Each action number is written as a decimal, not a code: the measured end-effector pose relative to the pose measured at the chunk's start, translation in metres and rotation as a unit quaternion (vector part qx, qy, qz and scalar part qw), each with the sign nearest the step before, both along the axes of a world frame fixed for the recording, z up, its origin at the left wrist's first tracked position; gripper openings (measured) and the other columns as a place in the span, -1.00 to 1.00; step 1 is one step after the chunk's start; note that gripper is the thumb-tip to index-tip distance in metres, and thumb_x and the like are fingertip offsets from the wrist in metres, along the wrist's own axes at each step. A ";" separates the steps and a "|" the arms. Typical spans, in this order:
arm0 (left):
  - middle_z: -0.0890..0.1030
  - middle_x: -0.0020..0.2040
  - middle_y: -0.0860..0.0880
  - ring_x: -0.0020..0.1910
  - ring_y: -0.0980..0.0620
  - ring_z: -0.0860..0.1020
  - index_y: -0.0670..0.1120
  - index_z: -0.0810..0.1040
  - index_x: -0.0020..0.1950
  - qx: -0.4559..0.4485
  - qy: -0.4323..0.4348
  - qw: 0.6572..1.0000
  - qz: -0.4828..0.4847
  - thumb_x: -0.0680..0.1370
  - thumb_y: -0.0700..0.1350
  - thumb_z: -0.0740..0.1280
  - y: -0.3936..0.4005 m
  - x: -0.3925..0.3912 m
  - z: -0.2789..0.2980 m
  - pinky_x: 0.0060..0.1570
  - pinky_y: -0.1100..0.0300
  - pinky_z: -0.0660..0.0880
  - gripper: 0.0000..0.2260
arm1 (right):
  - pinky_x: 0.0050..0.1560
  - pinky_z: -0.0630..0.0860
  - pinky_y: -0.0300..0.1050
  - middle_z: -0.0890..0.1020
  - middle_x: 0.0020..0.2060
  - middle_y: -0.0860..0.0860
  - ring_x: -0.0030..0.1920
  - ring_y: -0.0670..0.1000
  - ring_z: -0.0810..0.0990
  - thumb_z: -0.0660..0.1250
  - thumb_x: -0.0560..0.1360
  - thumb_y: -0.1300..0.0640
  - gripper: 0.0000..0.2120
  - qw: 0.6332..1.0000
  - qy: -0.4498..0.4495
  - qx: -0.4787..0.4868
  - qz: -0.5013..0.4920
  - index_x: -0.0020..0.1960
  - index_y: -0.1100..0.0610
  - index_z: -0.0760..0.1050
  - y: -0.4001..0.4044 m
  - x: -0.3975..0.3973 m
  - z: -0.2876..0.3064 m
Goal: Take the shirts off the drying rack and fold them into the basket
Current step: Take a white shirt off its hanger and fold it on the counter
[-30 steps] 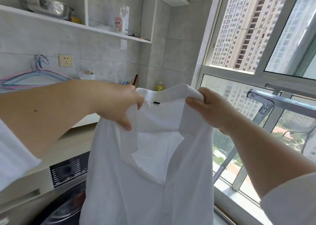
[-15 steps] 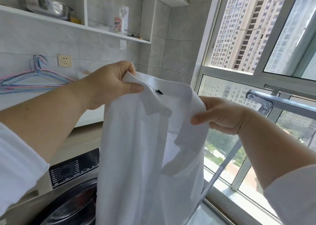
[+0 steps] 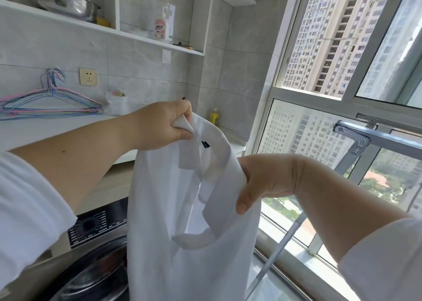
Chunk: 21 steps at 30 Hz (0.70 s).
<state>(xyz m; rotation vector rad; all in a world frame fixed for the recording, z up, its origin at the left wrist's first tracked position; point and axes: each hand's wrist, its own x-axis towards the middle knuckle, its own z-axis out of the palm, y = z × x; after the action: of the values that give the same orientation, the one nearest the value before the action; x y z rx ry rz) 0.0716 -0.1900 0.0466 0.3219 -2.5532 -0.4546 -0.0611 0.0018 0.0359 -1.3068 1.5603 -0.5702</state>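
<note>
Hanging limp from my grip, the white shirt [image 3: 182, 243] is up in the air in front of me, over the washing machine [image 3: 91, 262] and beside the window [image 3: 319, 140]. It looks thin, light and floppy, so I expect it to sag and twist wherever it is not held, though the collar seems a little firmer. My left hand [image 3: 159, 127] pinches one collar point, held higher; my right hand [image 3: 262, 179] clamps the cloth near the other side of the neck, lower, the two apart. I judge the shoulder seams the better hold for folding it flat. The drying rack [image 3: 365, 138] juts out at right; I see no basket.
</note>
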 end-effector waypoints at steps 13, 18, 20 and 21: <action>0.54 -0.16 -0.03 -0.13 -0.06 0.49 0.10 0.33 -0.22 -0.039 -0.031 0.998 0.024 0.49 -0.06 0.38 -0.024 0.005 -0.007 -0.20 0.15 0.37 -0.77 | -0.13 0.45 -0.13 0.36 0.06 -0.07 -0.10 0.04 0.50 0.35 0.45 0.17 -0.03 0.786 0.562 -0.256 0.001 0.31 -0.49 -0.32 -0.009 0.025 -0.012; 0.49 -0.15 0.01 -0.13 -0.05 0.45 0.13 0.26 -0.24 -0.057 -0.010 0.998 0.038 0.50 -0.03 0.37 -0.022 -0.001 -0.006 -0.20 0.15 0.28 -0.71 | -0.19 0.48 -0.06 0.45 0.06 -0.04 -0.07 0.15 0.53 0.28 0.44 0.18 -0.55 0.737 0.604 -0.285 -0.099 0.29 -0.05 0.32 -0.021 0.022 -0.014; 0.47 -0.20 0.04 -0.18 -0.03 0.44 0.12 0.28 -0.22 -0.044 0.006 0.998 0.042 0.50 -0.03 0.38 -0.023 -0.001 -0.008 -0.28 0.18 0.30 -0.74 | -0.20 0.39 -0.08 0.47 -0.10 -0.05 -0.11 0.15 0.52 0.32 0.43 0.16 -0.71 0.742 0.510 -0.364 -0.237 0.13 0.07 0.39 -0.022 0.013 -0.018; 0.45 -0.24 0.06 -0.23 0.00 0.43 0.08 0.30 -0.20 -0.035 0.017 0.998 0.040 0.50 -0.04 0.38 -0.023 -0.002 -0.008 -0.30 0.23 0.30 -0.76 | -0.21 0.37 -0.09 0.46 -0.16 -0.05 -0.13 0.14 0.50 0.33 0.43 0.16 -0.77 0.737 0.458 -0.391 -0.306 0.05 0.08 0.38 -0.023 0.008 -0.019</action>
<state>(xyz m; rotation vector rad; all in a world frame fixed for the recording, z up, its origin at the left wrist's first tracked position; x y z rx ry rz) 0.0698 -0.2131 0.0384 0.3856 -2.5056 -0.3370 -0.0528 -0.0210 0.0172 -1.8306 2.8238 -1.2030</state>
